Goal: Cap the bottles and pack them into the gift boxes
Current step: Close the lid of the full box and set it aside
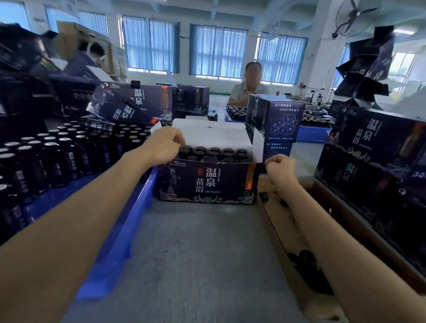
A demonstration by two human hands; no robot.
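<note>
We see the grey desk point(199, 257) filling the lower middle of the frame. A blue crate point(138, 207) runs along its left side, packed with dark bottles point(50, 160). At the right edge, closed boxes point(376, 147) stand stacked behind a brown cardboard tray point(289, 236) that holds loose black caps point(305, 261). In the centre stands the open gift box point(206, 180), its white flaps up, with rows of capped bottles point(214, 153) upright inside it. Our left hand point(164, 145) grips the box's upper left rim, fingers curled over the edge. Our right hand point(279, 167) sits at the box's upper right corner with its fingers curled in; we cannot tell whether it pinches the card or only touches it.
</note>
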